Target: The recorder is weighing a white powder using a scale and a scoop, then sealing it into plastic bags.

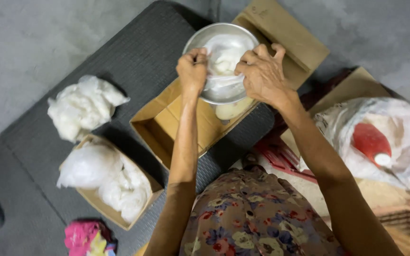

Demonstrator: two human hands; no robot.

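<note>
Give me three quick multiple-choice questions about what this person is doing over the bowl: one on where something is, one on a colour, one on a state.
1. Where does the metal bowl sit?
A. Over an open cardboard box
B. On the bare floor
C. In the person's lap

2. What colour is the fluffy pile on the mat?
A. Pink
B. White
C. Brown

3. What are the left hand and right hand doing?
A. Resting flat
B. Hanging free
C. Both pinching thin white material

Answers: 1 A, the open cardboard box shows under it. 2 B, it is plainly white. 3 C, both hands' fingers grip it over the bowl.
</note>
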